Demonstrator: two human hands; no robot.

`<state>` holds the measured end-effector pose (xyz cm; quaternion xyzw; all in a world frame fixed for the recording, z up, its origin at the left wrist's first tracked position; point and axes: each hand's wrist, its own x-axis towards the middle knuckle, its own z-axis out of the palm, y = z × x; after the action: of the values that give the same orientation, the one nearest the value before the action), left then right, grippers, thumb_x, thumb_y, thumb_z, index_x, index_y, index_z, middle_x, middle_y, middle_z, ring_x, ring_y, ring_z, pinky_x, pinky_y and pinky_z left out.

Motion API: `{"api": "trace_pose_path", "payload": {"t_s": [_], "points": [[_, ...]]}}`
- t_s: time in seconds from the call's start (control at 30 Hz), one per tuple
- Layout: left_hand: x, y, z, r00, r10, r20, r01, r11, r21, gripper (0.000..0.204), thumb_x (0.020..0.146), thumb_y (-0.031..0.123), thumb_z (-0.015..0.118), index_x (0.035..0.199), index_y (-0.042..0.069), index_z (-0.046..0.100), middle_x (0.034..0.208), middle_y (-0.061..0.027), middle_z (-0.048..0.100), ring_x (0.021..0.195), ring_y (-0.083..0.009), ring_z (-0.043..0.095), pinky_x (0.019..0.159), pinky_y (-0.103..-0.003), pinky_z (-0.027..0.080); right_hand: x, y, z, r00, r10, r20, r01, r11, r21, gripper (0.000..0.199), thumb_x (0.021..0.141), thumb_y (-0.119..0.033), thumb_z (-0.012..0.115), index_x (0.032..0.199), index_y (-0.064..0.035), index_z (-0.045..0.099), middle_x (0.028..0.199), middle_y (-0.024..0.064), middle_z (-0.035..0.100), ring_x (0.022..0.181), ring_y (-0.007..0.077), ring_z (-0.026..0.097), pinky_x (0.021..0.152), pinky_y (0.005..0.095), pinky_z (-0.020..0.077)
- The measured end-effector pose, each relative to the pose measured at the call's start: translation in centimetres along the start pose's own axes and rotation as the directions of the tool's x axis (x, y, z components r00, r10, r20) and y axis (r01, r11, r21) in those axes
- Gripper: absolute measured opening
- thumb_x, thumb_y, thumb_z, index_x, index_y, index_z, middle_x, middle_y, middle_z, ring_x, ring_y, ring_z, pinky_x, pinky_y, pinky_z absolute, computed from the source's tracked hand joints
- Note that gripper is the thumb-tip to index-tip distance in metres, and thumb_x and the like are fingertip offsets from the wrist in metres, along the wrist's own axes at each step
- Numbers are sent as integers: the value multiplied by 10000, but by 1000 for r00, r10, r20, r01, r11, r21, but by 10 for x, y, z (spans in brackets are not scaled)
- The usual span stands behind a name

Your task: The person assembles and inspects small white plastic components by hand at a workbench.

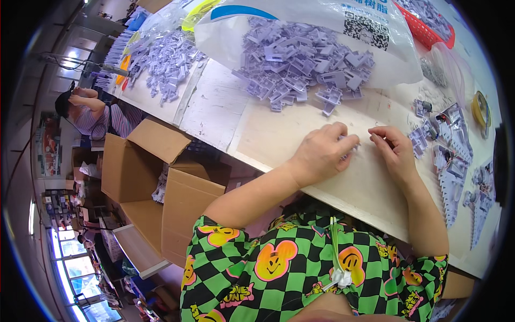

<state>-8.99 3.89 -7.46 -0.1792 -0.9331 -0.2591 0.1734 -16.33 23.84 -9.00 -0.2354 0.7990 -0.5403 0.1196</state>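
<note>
The worktop (279,134) carries everything under your hands. Beyond your left hand (322,153) a white plastic bag (300,21) spills a heap of lilac plastic parts (300,61). Right of your right hand (394,150) lie rows of assembled lilac pieces (453,161). Your left grip is curled shut on a small lilac part (351,151); the right grip's fingertips are pinched together, but on what, you cannot tell.

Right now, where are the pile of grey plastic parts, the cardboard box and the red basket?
pile of grey plastic parts (300,59), head view, middle of heap.
cardboard box (185,206), head view, front flap.
red basket (424,31), head view, rim.
</note>
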Motion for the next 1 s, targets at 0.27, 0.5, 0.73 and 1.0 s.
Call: {"api": "trace_pose_path", "payload": {"t_s": [0.27,0.5,0.73,1.0], "points": [[0,-62,-104,967,-103,-234,161,956,244,268,688,60,684,951,88,636,871,-90,606,830,-254,605,712,-335,508,-7,-7,-9,1000,5,13,-4,999,-39,143,861,-56,584,981,-9,645,866,65,641,695,95,542,629,226,435],[-48,-210,-222,827,-457,-326,547,520,657,363,732,246,679,1072,136,609,1012,-135,580,921,-325,576,789,-405,471,-6,-11,-11,998,-39,55,42,998,-48,145,845,-29,589,979,-6,640,855,93,635,705,131,568,643,238,446],[-35,-306,-273,891,-4,-455,425,364,829,588,843,400,619,1284,44,460,1171,-236,501,1114,-349,459,939,-417,380,-5,-19,-14,996,-62,61,69,991,-116,145,836,-16,591,973,-1,636,832,93,616,708,152,567,638,245,439],[7,-128,-141,986,38,-164,32,915,402,299,759,64,689,1040,36,592,999,-100,596,890,-239,559,768,-323,443,-6,-16,-13,998,-51,40,56,987,-151,149,825,5,593,967,-6,640,806,87,609,700,163,571,623,250,438]]}}
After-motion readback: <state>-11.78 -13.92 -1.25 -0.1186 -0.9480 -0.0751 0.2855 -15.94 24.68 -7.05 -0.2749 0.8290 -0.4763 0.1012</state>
